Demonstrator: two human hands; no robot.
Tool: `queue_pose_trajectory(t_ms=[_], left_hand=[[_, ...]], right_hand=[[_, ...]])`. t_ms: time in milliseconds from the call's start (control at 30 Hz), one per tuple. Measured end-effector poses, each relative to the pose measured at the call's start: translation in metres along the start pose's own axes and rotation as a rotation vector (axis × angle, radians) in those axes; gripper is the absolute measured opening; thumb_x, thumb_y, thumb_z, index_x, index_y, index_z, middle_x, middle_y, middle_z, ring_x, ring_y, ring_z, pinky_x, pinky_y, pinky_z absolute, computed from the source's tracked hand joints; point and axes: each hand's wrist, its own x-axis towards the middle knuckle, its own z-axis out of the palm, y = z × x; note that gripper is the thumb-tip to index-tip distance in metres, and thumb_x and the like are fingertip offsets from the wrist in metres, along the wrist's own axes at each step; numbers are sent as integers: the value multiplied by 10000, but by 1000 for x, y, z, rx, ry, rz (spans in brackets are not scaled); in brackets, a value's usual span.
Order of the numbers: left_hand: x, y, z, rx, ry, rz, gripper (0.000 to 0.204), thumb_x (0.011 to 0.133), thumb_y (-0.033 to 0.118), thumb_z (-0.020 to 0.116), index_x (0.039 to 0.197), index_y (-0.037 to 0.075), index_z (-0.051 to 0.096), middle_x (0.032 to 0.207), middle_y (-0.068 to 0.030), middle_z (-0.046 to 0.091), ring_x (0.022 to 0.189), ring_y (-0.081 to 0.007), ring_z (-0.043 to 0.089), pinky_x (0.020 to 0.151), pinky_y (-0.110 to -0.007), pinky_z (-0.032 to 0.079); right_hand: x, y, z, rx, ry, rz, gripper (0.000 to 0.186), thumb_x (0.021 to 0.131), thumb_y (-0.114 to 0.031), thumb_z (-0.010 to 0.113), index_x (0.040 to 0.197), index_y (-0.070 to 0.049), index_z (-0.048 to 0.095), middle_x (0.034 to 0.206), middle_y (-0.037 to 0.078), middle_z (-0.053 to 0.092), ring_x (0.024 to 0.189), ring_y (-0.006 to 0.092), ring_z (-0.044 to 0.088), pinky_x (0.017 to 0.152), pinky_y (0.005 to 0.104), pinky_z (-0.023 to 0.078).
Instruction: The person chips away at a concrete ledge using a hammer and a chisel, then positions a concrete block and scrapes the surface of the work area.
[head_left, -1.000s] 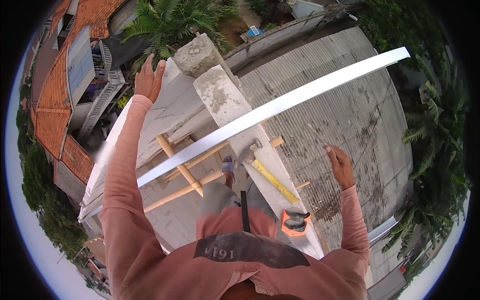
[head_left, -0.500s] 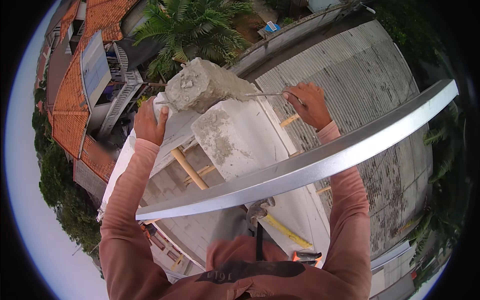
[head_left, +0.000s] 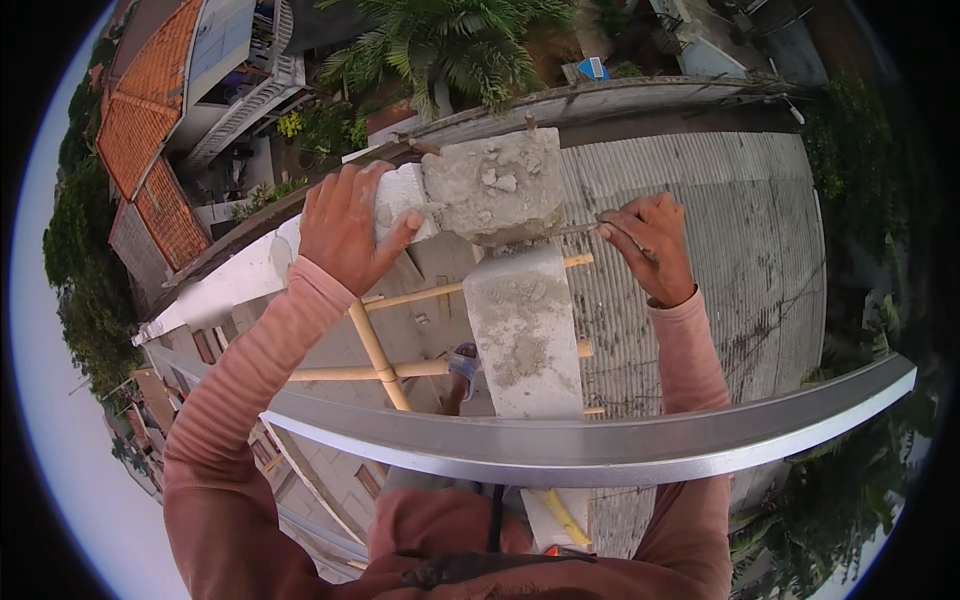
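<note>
A rough grey concrete column (head_left: pixel 495 185) rises between my hands, crumbly on top. Beside its left face, my left hand (head_left: pixel 350 222) lies on the end of a white block wall (head_left: pixel 404 192), fingers stretched out and thumb apart. On the other side, my right hand (head_left: pixel 650 245) pinches a thin metal rod (head_left: pixel 580 229) that reaches to the column's right face. Whether the rod goes into the concrete cannot be made out. Below the column runs a white block wall top (head_left: pixel 525 335) with mortar smeared on it.
A silver metal beam (head_left: pixel 600 452) crosses in front of my body. Bamboo poles (head_left: pixel 372 345) stand left of the wall, with a sandalled foot (head_left: pixel 464 368) near them. A yellow handle (head_left: pixel 568 517) lies below the beam. Right is a corrugated roof (head_left: pixel 710 260); beyond are palms (head_left: pixel 430 45).
My view has turned, so the column now appears further right and the beam lower. My left hand lies flatter on the block; my right hand still holds the rod. The hammer head is now hidden.
</note>
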Motion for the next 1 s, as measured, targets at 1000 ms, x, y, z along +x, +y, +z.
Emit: queue_pose_trajectory(t_ms=[1000], left_hand=[[-5,-5,5,3,66,14,614,945,507,589,1263,-18,559,1056,-174,590,956,-338,563,869,-455,429]], right_hand=[[10,-29,-26,-274,-43,-154,198,803,-125,802,991,-107,744,880,-17,667,774,180,497,724,333,359]])
